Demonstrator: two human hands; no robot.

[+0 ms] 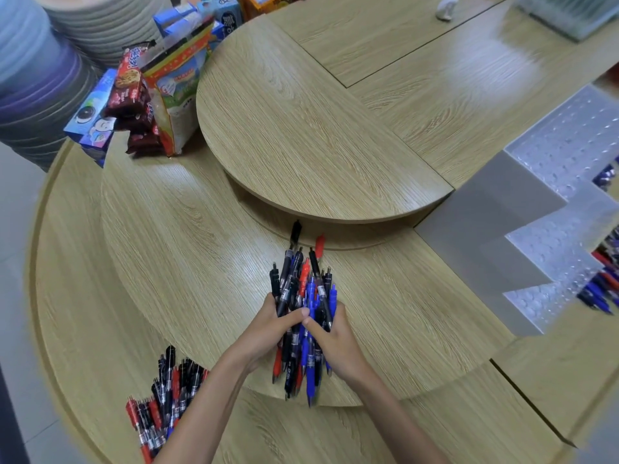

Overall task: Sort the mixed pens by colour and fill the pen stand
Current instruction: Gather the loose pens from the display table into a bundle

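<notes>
A thick bundle of mixed black, blue and red pens [303, 296] is held over the middle tier of the round wooden display. My left hand [268, 333] grips the bundle from the left and my right hand [335, 339] grips it from the right, thumbs meeting on top. A second heap of black and red pens [164, 396] lies on the lowest tier at bottom left, partly behind my left forearm. The white stepped pen stand [522, 236] stands at the right, with blue and red pens [603, 286] on its far side.
Snack packets and boxes [147, 105] crowd the back left beside stacked plates [40, 78]. The raised top tier [301, 128] sits behind the bundle. A clear plastic box [569, 15] stands at the far right on the counter.
</notes>
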